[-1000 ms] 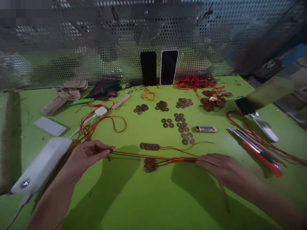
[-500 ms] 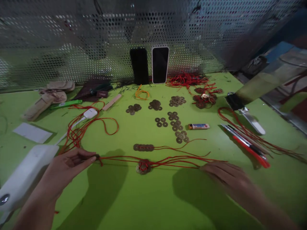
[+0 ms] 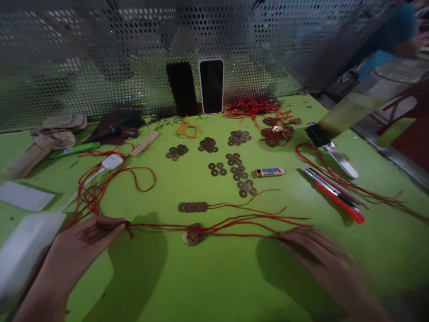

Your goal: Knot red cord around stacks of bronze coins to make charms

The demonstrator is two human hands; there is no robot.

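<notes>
My left hand [image 3: 95, 239] is closed in a pinch on a small dark coin [image 3: 126, 224] at the end of a red cord. From there red cords [image 3: 157, 226] stretch right to a knotted cluster of holed coins [image 3: 193, 235] lying near the middle. Beyond the cluster several loose cord ends [image 3: 241, 219] fan out to the right. My right hand [image 3: 313, 250] has its fingers together on the nearest of these, drawn nearly straight. Just behind lies a row of overlapping coins [image 3: 193, 207] laced with red cord, its two tails trailing right.
Small piles of coins [image 3: 208, 144] lie farther back. A lighter [image 3: 269, 172], a red utility knife [image 3: 335, 194] and a brush [image 3: 331, 150] are at right. Tangled red cord [image 3: 89, 192] and a white power strip [image 3: 28, 255] sit left. Two phones [image 3: 212, 87] lean against perforated metal.
The view has swung slightly right, so the table's things appear farther left. Both hands keep their hold on the cord. A person's blue sleeve and arm have come into view at upper right.
</notes>
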